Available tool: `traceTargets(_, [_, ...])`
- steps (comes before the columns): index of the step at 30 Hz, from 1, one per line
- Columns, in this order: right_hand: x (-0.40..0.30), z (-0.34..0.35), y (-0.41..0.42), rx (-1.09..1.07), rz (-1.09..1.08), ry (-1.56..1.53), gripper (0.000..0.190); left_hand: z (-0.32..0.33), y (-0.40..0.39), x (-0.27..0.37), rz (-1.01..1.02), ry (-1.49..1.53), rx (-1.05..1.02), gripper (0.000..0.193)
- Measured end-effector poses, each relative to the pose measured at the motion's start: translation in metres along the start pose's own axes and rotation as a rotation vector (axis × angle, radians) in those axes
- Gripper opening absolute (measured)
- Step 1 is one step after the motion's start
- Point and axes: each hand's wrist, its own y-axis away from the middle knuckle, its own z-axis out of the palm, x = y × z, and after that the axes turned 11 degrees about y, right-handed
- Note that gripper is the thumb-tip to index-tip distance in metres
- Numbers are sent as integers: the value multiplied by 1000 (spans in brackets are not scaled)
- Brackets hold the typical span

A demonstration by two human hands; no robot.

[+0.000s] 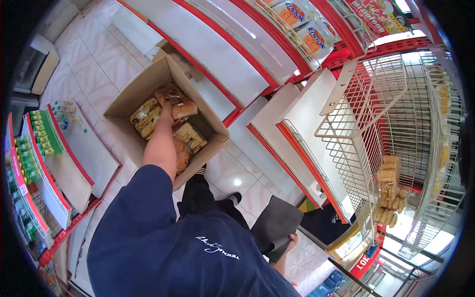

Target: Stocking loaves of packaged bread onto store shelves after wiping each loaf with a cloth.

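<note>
My left hand (167,107) reaches down into an open cardboard box (202,107) and touches a wrapped brown bread (171,92). Its fingers are partly hidden, so a grip cannot be made out. Beside it lies a wrapped bread loaf (185,108). Yellow printed packs are on both sides, one to the left (143,118) and a paler pack (192,137) to the right. Round wrapped buns (182,154) show next to my forearm. My right hand (292,242), low at the right, holds a dark grey folder or sheet (278,222) by its edge.
White shelves with red edges (222,41) run along the far side. A wire basket rack (356,148) stands right, with wrapped breads (389,178). Bottles fill a shelf (44,137) at left. My shoe (234,198) is on the tiled floor (241,167) near the box.
</note>
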Motion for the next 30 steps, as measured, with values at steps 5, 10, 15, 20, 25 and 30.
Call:
traceTargets(5, [4,-12,-32,-64,45,-8,61,-20,62,20,45,-125,-260,24])
traceTargets(10, [4,-10,-70,-130,211,-59,64,-53,198,-35,605,-33,-166,53])
traceTargets(15, [11,2,-106,-394,339,3,63,-98,364,-120,723,469,-770,54])
traceTargets(20, [-16,18,-109,-616,403,-108,65,-99,427,-155,866,430,-970,58])
traceTargets(25, [-55,-7,-97,-614,234,-138,63,-65,474,-198,730,584,-1367,54])
traceTargets(30, [-76,-45,-79,-539,209,-393,62,-32,496,-257,807,277,-1746,96])
